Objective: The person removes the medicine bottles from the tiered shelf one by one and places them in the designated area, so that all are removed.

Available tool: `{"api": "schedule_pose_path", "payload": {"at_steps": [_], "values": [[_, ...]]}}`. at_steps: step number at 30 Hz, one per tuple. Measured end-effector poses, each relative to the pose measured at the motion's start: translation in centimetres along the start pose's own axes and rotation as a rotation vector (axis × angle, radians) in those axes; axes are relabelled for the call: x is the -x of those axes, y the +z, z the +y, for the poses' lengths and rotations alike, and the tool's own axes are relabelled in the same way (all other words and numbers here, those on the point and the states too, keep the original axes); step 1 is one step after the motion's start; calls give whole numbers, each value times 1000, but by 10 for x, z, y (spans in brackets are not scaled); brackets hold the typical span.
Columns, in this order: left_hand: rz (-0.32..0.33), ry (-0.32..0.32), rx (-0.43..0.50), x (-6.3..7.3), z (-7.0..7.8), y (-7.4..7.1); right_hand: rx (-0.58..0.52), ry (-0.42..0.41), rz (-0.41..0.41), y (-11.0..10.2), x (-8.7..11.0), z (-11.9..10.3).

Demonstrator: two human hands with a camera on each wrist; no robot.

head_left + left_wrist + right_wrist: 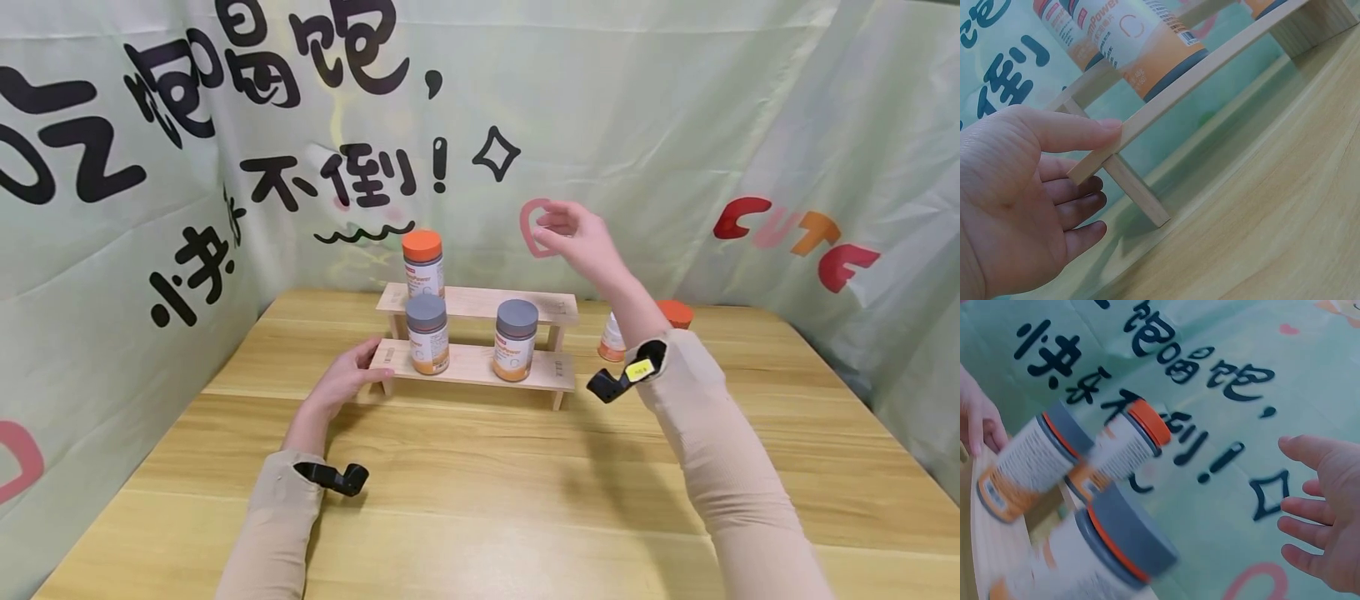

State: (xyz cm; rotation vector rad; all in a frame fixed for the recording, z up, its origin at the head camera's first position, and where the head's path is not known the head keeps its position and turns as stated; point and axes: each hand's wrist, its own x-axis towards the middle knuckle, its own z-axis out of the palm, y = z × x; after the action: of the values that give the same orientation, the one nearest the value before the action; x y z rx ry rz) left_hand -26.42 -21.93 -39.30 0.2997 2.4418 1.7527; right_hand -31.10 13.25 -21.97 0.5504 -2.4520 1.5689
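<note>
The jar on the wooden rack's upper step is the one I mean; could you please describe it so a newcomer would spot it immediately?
On the table stands a two-step wooden rack. At the left of its upper step is the jar. Its orange lid sets it apart from the grey-lidded jars on the lower step.

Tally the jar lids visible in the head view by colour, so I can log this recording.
Orange lids: 2
Grey lids: 2
Total: 4 lids in sight. The right arm partly hides a labelled jar, so I cannot tell whether another lid is covered.
</note>
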Motion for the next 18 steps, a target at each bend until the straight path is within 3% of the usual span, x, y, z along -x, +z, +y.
{"api": "schedule_pose_path", "payload": {"at_steps": [9,18], "values": [[3,7,13,-2,-2,-1,13,-26,-79,36,-16,-21],[-12,-23,22,-1,1,-1,7,-4,-136,67,-29,-23]]}}
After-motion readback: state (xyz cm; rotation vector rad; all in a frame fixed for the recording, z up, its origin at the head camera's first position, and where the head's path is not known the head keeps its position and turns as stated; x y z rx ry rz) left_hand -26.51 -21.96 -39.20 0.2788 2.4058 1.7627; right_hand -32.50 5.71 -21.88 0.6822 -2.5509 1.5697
